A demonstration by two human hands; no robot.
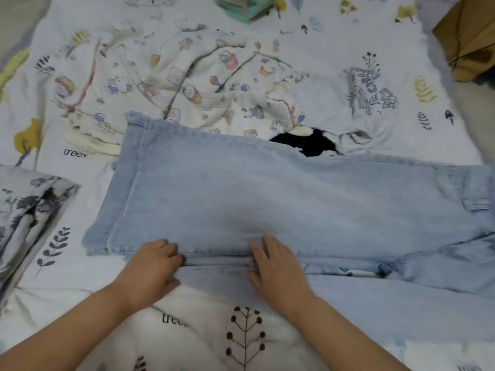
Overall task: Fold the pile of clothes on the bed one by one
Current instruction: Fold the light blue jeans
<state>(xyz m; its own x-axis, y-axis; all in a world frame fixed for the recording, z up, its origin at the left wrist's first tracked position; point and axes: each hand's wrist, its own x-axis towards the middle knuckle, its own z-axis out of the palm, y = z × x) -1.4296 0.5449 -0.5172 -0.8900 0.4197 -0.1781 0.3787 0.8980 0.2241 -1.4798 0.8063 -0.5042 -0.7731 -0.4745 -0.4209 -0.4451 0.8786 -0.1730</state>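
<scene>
Light blue jeans (267,194) lie flat across the bed, legs stacked and pointing left, waist off to the right. My left hand (154,266) grips the near edge of the jeans leg with curled fingers. About a hand's width to its right, my right hand (276,266) grips the same near edge. Behind the jeans lies the pile: a cream cartoon-print garment (187,81), a white garment with a blue drawing (369,95) and a black piece (308,143) partly hidden under them.
A white bed sheet (417,52) printed with leaves and trees covers the bed. A folded grey floral cloth (24,210) sits at the left edge. Teal folded items (246,8) lie at the far top. A brown bag (468,36) stands at the top right.
</scene>
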